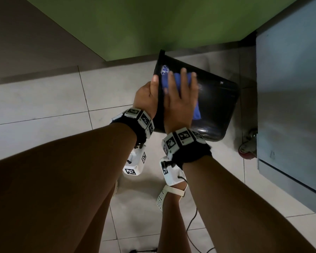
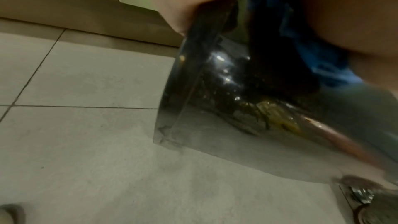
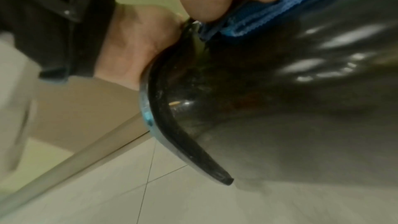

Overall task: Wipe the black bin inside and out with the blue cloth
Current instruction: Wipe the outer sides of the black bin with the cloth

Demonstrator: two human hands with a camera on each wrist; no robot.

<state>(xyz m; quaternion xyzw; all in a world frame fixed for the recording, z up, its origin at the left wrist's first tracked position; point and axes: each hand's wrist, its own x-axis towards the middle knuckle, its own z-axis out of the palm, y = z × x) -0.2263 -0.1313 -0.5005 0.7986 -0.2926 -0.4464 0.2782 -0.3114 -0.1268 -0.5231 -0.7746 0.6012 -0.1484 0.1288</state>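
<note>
The black bin (image 1: 217,99) lies tipped on its side above the tiled floor, its open rim toward the left. My left hand (image 1: 150,95) grips that rim, thumb along the edge. My right hand (image 1: 181,95) presses the blue cloth (image 1: 196,111) flat against the bin's outer side with its fingers spread straight. A sticker (image 1: 165,69) shows near the rim. In the left wrist view the glossy bin (image 2: 215,91) and the cloth (image 2: 318,57) are close up. The right wrist view shows the rim (image 3: 172,134) and the folded cloth (image 3: 258,23) under my palm.
A green cabinet front (image 1: 153,24) stands behind the bin. A grey cart (image 1: 290,88) on a red caster (image 1: 248,150) is close on the right. My feet in white sandals (image 1: 170,196) and a black cable (image 1: 190,225) are on the floor below.
</note>
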